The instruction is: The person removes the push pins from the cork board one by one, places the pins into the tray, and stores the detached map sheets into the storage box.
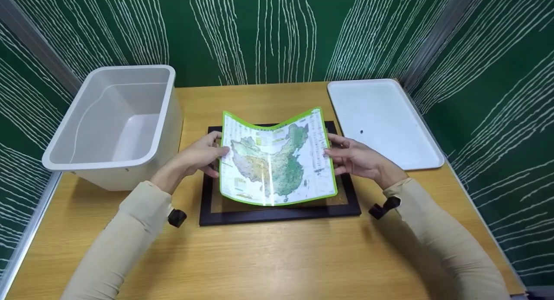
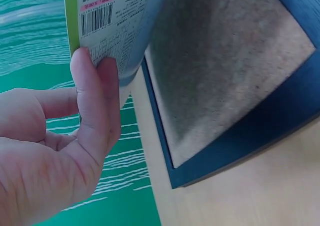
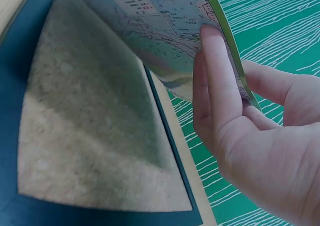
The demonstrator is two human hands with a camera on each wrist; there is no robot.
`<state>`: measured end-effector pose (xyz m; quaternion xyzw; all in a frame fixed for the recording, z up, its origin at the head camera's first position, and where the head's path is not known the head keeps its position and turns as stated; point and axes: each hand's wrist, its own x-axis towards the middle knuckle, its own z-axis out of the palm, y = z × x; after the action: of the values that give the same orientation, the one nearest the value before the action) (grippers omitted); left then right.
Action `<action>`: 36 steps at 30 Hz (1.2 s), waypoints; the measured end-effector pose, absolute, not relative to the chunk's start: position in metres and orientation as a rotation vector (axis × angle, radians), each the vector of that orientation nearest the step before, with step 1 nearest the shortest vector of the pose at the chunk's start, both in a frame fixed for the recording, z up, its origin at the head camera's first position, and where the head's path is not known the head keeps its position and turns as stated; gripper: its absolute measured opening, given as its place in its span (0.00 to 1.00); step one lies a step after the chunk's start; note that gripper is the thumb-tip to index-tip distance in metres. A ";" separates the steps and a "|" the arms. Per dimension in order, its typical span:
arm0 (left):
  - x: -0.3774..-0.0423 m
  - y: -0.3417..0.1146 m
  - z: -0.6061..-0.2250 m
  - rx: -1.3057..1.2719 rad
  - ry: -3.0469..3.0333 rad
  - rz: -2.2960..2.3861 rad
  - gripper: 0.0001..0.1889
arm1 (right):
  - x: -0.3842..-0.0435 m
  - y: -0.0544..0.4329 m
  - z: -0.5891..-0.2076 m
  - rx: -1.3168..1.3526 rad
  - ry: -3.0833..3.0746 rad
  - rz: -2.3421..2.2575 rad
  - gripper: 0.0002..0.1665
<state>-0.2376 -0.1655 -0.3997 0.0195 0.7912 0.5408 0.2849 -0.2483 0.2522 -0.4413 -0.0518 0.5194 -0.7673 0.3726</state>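
Observation:
A glossy map sheet (image 1: pixel 285 161) with a bright green border is held up and bowed, its middle sagging between both hands. My left hand (image 1: pixel 201 153) pinches its left edge, thumb on the printed front and fingers behind. On the opposite edge my right hand (image 1: pixel 357 157) pinches it the same way. Beneath the sheet lies a dark frame (image 1: pixel 277 214) with a cork-like panel, mostly covered in the head view. The left wrist view shows a barcode (image 2: pixel 96 19) on the sheet's back, and the speckled brown panel (image 3: pixel 95 136) shows in the right wrist view.
A deep white plastic bin (image 1: pixel 108 166) stands at the left of the wooden table (image 1: pixel 277 256). At the back right lies a shallow white tray (image 1: pixel 385 118) with a small dark speck on it. Green walls with white streaks (image 1: pixel 285 36) enclose the back and sides.

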 end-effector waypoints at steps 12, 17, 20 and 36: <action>-0.232 -0.162 -0.363 0.131 2.138 1.446 0.25 | -0.250 0.237 -0.423 -0.213 1.325 -1.969 0.40; -0.233 -0.167 -0.348 0.103 2.168 1.415 0.25 | -0.251 0.233 -0.418 -0.202 1.333 -1.994 0.41; -0.234 -0.171 -0.339 0.092 2.189 1.393 0.25 | -0.252 0.232 -0.417 -0.192 1.336 -1.998 0.41; -0.228 -0.213 -0.280 0.115 2.375 1.328 0.27 | -0.263 0.226 -0.400 -0.145 1.391 -2.021 0.39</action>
<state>-0.2283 -0.2133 -0.2796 0.0414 0.8530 0.4769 0.2078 -0.2626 0.2259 -0.3997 -0.0557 0.5333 -0.7748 0.3350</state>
